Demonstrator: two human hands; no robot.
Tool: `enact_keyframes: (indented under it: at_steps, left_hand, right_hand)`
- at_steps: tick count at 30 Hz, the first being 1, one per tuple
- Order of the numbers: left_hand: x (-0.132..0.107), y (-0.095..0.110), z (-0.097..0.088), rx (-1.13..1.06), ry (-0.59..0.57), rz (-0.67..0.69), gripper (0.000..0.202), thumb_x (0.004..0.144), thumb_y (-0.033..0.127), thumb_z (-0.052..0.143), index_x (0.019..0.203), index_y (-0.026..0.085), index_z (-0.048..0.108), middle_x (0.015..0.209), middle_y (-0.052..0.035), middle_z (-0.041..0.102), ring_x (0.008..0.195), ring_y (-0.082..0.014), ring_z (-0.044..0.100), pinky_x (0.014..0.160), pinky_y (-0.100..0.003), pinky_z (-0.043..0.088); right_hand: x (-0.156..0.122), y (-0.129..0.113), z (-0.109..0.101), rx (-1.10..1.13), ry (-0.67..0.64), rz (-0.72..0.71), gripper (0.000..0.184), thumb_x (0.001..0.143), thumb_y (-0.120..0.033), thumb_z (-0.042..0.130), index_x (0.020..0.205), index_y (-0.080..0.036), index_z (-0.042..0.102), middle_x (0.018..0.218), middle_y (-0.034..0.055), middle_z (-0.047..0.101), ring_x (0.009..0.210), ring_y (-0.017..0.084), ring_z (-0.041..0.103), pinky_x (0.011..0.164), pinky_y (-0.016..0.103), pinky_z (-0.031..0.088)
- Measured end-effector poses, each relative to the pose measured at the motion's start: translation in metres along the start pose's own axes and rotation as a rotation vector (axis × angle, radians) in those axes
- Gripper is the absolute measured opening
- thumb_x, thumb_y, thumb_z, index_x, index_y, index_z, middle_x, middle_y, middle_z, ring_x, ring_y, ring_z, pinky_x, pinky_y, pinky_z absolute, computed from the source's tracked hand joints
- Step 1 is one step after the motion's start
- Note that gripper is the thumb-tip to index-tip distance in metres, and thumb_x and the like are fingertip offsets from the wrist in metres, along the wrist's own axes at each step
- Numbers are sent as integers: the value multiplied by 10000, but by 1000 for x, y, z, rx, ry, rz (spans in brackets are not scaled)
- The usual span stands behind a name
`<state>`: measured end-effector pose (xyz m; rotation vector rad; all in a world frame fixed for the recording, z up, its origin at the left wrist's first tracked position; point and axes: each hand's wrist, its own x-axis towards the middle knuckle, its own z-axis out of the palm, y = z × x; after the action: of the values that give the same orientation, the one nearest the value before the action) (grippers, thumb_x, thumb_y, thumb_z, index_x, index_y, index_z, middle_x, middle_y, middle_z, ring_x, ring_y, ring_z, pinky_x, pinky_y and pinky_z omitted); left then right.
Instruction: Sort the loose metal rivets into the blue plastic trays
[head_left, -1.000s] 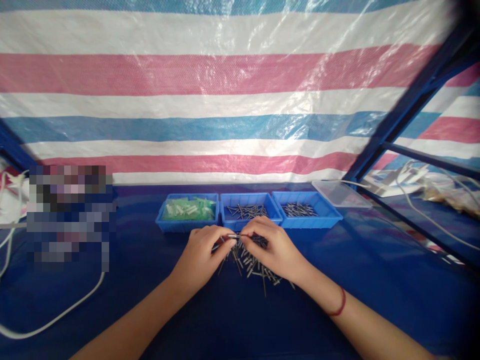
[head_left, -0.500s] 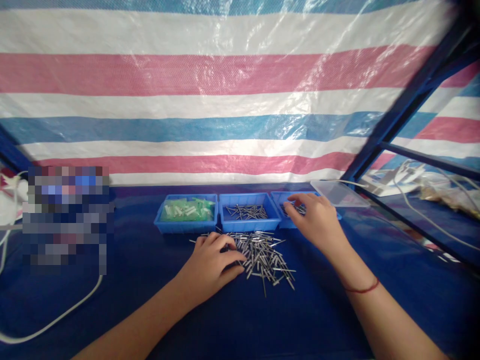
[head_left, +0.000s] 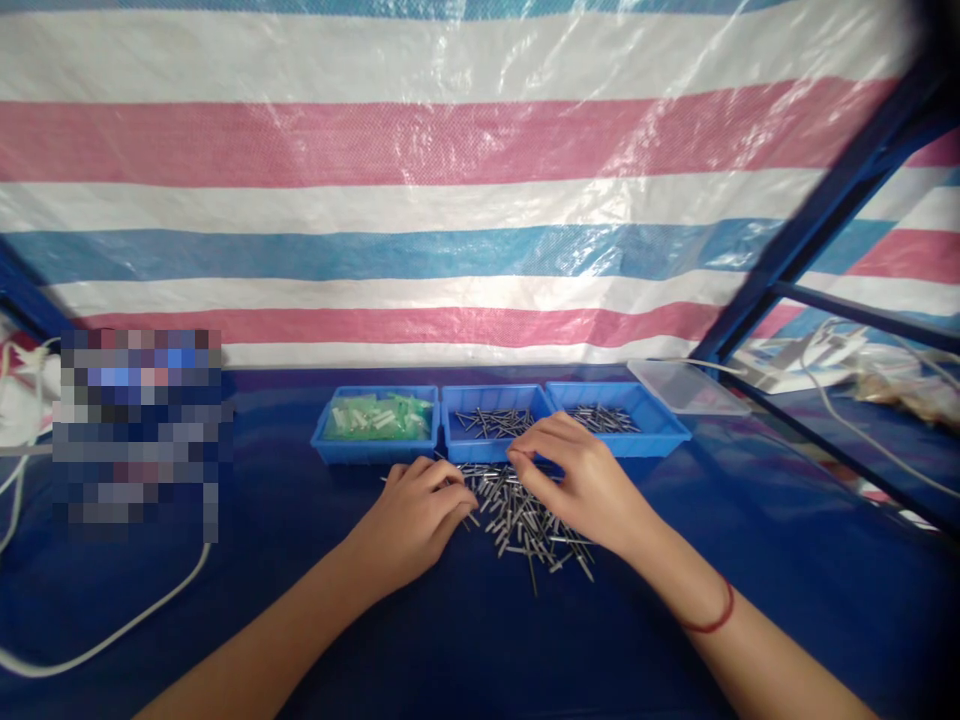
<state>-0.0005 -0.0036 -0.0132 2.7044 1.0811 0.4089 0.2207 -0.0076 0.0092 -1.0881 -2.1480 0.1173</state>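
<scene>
Right now, through the head camera, I have both hands low over the table (head_left: 480,650), with the pile (head_left: 525,520) of thin metal pins lying loose between and under them. My left hand (head_left: 416,515) rests at the pile's left edge, fingers curled down, the thumb close to the forefinger; slim pin ends show beside the fingertips, but I cannot tell whether they are gripped. My right hand (head_left: 577,475) is over the pile's upper right part, just in front of the bins, with thumb and forefinger tips drawn together. Whether a pin sits between them is too small for me to tell. A red band (head_left: 710,629) circles that wrist.

Behind the pile I see three blue bins in a row. The left bin (head_left: 375,453) holds green stuff (head_left: 409,407) with white pieces; the middle bin (head_left: 480,447) and the right bin (head_left: 656,442) hold more dark pins, and my right hand hides the near corners where those two meet. A clear lid (head_left: 686,387) lies beyond the right bin. Off to my left, a white cable (head_left: 112,655) curves over the table, and a striped sheet (head_left: 375,145) hangs behind everything.
</scene>
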Motion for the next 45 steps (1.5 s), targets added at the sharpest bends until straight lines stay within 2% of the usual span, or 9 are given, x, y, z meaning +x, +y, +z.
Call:
enact_keyframes:
  at_steps: [4,11,17,23,30,35,38,41,45]
  left_hand:
    - [-1,-3,-4,-4,-28,19,195,955,209,427,1010,242,611,1086,-26,594,984,-220,480,788,-358,330]
    - [0,-4,-1,45,-25,3,189,965,245,419,928,221,603,1033,-24,586,953,-214,489,786,-354,341]
    - [0,-5,-2,43,-11,-29,136,935,303,485,970,223,590,1045,-28,585,971,-229,496,786,-365,347]
    - [-3,-6,-1,59,-32,-22,116,938,241,463,946,222,576,1077,-30,567,977,-222,501,783,-363,350]
    - [0,-3,-1,75,23,-50,171,961,239,410,919,212,574,972,-20,600,950,-216,500,796,-366,357]
    - [2,-1,-4,-127,243,-135,162,895,262,527,1043,220,577,1004,-34,618,979,-217,542,837,-358,402]
    - [4,-2,-3,-395,372,-225,182,873,273,547,1035,201,588,904,-28,639,822,-173,596,749,-290,457]
    - [5,-2,-1,-631,373,-294,180,866,301,560,995,187,610,828,-15,655,715,-146,604,648,-242,460]
    - [6,-1,1,-769,342,-271,157,852,306,582,919,176,640,828,-15,656,741,-146,604,682,-235,464]
  right_hand:
    - [-1,-4,4,25,-67,-22,191,903,-204,475,784,-183,623,757,27,630,733,163,541,736,328,414]
    - [-3,-4,11,35,-152,-39,169,894,-189,494,794,-185,630,737,26,615,735,162,537,720,317,402]
    - [-4,-7,21,21,-258,-95,118,864,-184,553,771,-179,624,708,23,601,730,162,537,707,305,394]
    - [-6,-12,28,27,-321,-119,77,854,-183,576,802,-186,633,735,22,612,758,160,545,723,297,399]
    - [-8,-14,37,-30,-299,-60,138,866,-154,542,768,-175,638,747,43,603,769,177,528,710,308,408]
    - [-7,-12,36,163,-106,96,132,867,-151,537,818,-187,654,766,36,616,750,169,557,704,309,437]
    - [-5,-13,32,301,-25,166,134,875,-192,539,831,-194,666,759,32,628,718,160,569,672,300,448]
    - [-3,-15,30,397,1,171,145,881,-229,538,840,-198,674,755,28,638,705,154,572,654,292,448]
    - [-2,-18,28,462,-2,171,153,885,-234,535,839,-195,676,758,24,638,714,145,575,662,281,445]
